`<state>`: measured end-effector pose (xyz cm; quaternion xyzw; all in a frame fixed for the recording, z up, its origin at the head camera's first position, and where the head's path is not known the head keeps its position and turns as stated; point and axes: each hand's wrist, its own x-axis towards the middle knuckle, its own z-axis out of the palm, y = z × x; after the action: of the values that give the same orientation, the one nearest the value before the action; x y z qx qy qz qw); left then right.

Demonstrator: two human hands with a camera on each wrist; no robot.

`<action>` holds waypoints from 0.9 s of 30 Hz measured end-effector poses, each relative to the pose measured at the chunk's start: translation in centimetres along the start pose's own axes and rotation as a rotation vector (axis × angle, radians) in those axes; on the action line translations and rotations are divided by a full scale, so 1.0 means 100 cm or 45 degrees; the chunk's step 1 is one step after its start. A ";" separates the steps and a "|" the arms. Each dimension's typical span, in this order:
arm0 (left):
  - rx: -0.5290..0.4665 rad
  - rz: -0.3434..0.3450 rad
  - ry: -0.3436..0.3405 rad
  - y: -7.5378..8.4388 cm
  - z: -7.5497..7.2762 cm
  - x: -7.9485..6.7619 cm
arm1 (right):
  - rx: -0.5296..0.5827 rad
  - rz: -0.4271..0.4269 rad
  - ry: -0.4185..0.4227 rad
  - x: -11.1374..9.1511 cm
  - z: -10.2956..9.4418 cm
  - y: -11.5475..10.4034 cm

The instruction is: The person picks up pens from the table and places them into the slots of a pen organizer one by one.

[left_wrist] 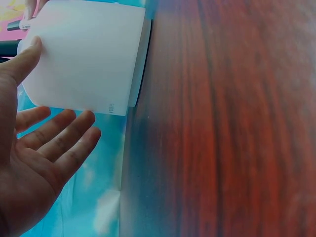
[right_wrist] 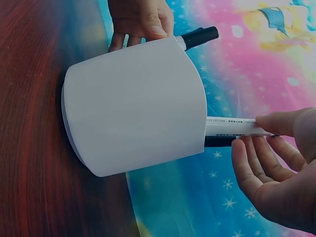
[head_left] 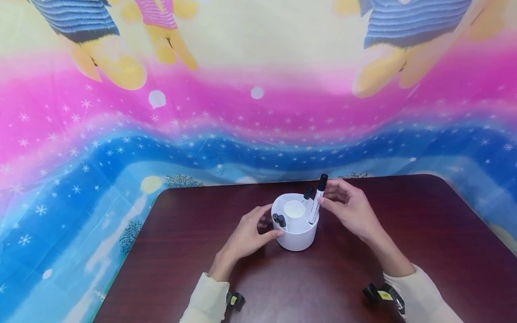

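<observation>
A white round pen holder [head_left: 296,242] with a central cup stands on the table. My left hand [head_left: 248,233] holds its left side, thumb at the rim and the other fingers along the wall, as the left wrist view of the holder [left_wrist: 84,54] shows. Between thumb and fingers, my right hand [head_left: 351,208] pinches a white marker [head_left: 318,199] with a black cap. This marker leans upright at the holder's right side, its lower end inside the rim. Two black-capped markers [head_left: 281,220] stand in the left part of the holder, and another black-capped marker [head_left: 308,194] at the back.
The dark reddish-brown wooden table [head_left: 181,251] has rounded far corners. Behind it hangs a colourful cloth [head_left: 242,121] with snowflakes and cartoon figures. Each wrist wears a black strap, seen here as the left strap [head_left: 236,300] and the right strap [head_left: 383,295].
</observation>
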<state>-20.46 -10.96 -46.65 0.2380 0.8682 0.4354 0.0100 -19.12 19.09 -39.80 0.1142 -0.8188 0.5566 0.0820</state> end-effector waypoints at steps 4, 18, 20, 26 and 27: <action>0.005 -0.008 -0.001 0.000 -0.001 0.000 | -0.005 0.005 -0.014 -0.001 0.001 -0.001; 0.007 -0.004 -0.005 0.001 -0.001 0.000 | -0.024 0.008 -0.041 -0.003 0.005 -0.001; 0.006 -0.004 -0.006 0.001 -0.001 0.000 | -0.025 0.015 -0.046 -0.003 0.005 -0.001; 0.003 -0.001 -0.004 0.002 0.000 0.000 | -0.012 -0.010 -0.047 -0.003 0.004 0.000; 0.000 0.000 -0.004 0.002 0.000 0.000 | -0.004 -0.020 -0.043 -0.003 0.003 0.000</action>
<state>-20.37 -10.90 -46.51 0.2386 0.8682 0.4349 0.0115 -18.84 18.86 -40.02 0.1299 -0.8201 0.5525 0.0725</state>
